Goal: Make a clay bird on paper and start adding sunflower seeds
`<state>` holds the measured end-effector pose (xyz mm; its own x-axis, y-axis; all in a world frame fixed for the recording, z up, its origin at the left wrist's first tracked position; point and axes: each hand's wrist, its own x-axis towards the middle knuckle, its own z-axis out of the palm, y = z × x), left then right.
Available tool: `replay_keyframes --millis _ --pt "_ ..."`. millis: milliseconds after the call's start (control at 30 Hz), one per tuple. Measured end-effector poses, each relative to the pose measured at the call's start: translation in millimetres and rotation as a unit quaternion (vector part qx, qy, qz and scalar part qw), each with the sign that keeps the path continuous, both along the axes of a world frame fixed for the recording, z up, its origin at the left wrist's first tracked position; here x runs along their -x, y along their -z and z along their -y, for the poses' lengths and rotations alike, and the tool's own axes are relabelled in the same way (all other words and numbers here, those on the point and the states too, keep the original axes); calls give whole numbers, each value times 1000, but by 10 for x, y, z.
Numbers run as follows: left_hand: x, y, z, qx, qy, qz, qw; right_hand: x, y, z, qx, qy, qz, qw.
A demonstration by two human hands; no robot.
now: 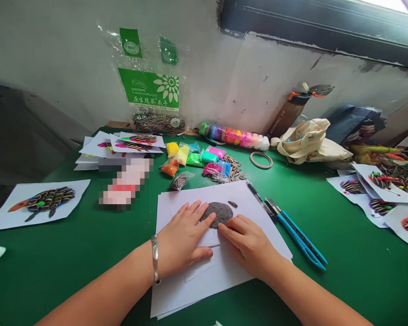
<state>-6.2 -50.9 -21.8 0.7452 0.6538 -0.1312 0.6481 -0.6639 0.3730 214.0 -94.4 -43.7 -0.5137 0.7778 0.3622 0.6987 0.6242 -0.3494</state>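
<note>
A flat, roundish patch of dark grey modelling clay point(221, 213) lies on a stack of white paper point(177, 299). My left hand point(182, 240), with a silver bangle at its wrist, rests flat with fingers spread, its fingertips on the clay's left side. My right hand point(250, 244) has its fingers curled, and the index fingertip touches the clay's lower edge; its thumb is mostly hidden. Just above the clay lies a single sunflower seed point(233, 204). Beneath my left hand, a smaller white sheet point(200, 270) sits on the stack.
Blue tweezers point(302, 242), a cutter and a pen point(258, 197) lie right of the paper. Behind are colourful clay packets point(193, 158), loose seeds point(236, 170) and a tape roll point(261, 160). Seed pictures point(41, 203) flank both sides; a seed bag point(153, 90) leans on the wall.
</note>
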Motion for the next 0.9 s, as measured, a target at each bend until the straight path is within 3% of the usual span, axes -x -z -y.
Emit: replay_keyframes --millis 533,900 --pt "-17 -43 3 14 -2 -32 999 47 52 9 36 2 2 999" --pt "-3 -39 -26 39 1 -26 999 72 81 -15 14 -11 -2 1000"
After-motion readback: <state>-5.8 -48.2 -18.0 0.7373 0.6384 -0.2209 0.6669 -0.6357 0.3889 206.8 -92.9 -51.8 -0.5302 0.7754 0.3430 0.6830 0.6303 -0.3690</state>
